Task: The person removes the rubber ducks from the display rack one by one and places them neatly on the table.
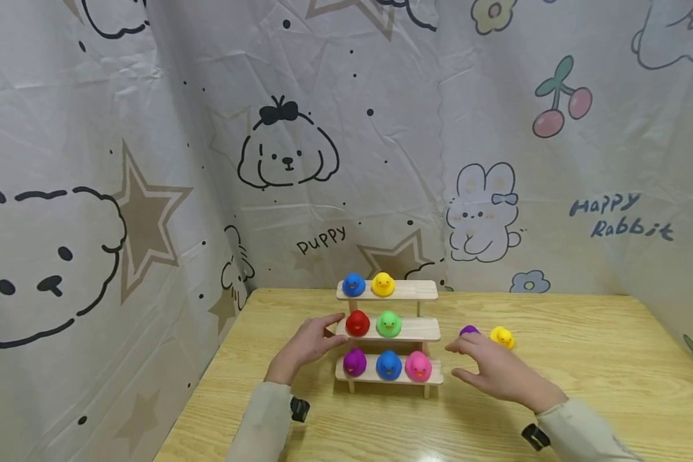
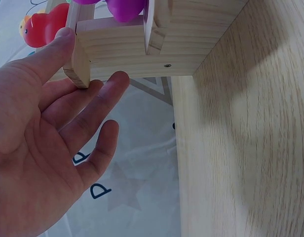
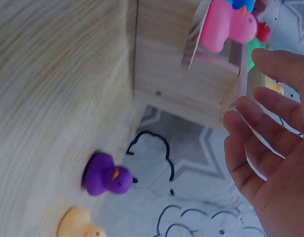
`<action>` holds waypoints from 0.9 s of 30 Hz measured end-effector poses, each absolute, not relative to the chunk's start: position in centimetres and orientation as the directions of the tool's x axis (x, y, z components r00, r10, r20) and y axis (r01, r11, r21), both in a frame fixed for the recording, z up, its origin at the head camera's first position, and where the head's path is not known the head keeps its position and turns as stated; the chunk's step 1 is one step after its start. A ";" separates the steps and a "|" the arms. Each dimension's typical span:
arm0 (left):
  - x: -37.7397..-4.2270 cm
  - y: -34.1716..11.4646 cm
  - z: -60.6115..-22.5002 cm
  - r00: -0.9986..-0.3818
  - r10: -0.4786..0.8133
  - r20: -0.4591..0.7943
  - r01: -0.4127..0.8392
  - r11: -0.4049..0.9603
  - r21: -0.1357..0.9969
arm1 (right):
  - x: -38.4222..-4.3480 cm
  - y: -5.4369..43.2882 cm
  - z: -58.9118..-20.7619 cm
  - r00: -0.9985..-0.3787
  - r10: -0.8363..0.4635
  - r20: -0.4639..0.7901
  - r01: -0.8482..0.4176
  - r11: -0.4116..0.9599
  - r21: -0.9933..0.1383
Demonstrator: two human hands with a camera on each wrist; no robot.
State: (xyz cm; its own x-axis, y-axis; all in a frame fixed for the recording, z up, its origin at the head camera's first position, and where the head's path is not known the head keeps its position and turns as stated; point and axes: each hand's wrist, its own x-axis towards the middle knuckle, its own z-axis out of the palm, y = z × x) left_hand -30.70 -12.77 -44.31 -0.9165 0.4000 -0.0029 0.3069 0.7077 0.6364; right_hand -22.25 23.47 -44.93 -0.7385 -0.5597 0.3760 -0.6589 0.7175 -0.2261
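A three-tier wooden display stand (image 1: pixel 418 329) holds small rubber ducks on its steps. My left hand (image 1: pixel 305 346) is at the left end of the middle step; in the left wrist view its thumb (image 2: pixel 60 44) lies against the board end and the index finger passes behind it. On that step sit a red duck (image 1: pixel 357 323) and a green duck (image 1: pixel 389 325). Beside the stand's right end, my right hand (image 1: pixel 496 370) holds nothing, fingers loosely bent. The bottom step bears a purple duck (image 1: pixel 355 362), a blue duck (image 1: pixel 389 365) and a pink duck (image 1: pixel 418 366).
On the top step are a blue duck (image 1: pixel 353 285) and a yellow duck (image 1: pixel 383 284). Another purple duck (image 3: pixel 105 174) and yellow duck (image 1: pixel 502 337) lie on the wooden table (image 1: pixel 589 359), behind the right hand. A printed white curtain (image 1: pixel 381 179) hangs along the table's back and left.
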 end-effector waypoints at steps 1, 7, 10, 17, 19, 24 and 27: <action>-30.7 -12.8 -44.3 -0.916 0.400 -0.003 0.307 0.708 0.636 | -22.2 23.2 -44.8 -0.742 -0.560 0.367 -0.656 0.719 -0.229; -30.7 -12.8 -44.3 -0.916 0.401 -0.003 0.308 0.709 0.634 | -22.1 21.7 -44.9 -0.745 -0.567 0.352 -0.657 0.716 -0.236; -30.7 -12.8 -44.3 -0.916 0.402 -0.003 0.309 0.707 0.636 | -22.3 21.2 -45.1 -0.732 -0.571 0.371 -0.669 0.704 -0.236; -30.8 -12.8 -44.4 -0.914 0.406 0.005 0.316 0.704 0.636 | -22.7 20.1 -45.7 -0.722 -0.565 0.398 -0.674 0.704 -0.224; -30.8 -12.8 -44.5 -0.914 0.406 0.006 0.317 0.703 0.637 | -22.8 19.8 -45.8 -0.726 -0.566 0.391 -0.671 0.708 -0.221; -30.9 -12.8 -44.5 -0.912 0.410 0.009 0.320 0.697 0.641 | -22.9 19.3 -45.6 -0.734 -0.575 0.362 -0.670 0.700 -0.247; -30.9 -12.9 -44.6 -0.910 0.415 0.014 0.325 0.691 0.645 | -22.9 19.1 -45.5 -0.738 -0.581 0.343 -0.669 0.695 -0.262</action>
State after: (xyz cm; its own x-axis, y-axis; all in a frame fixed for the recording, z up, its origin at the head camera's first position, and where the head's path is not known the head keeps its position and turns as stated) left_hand -30.94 -12.89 -44.55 -0.9097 0.4150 0.0141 0.3254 0.6912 0.6453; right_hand -22.95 19.06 -45.52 -0.7379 -0.5814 0.3427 -0.6694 0.6953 -0.2616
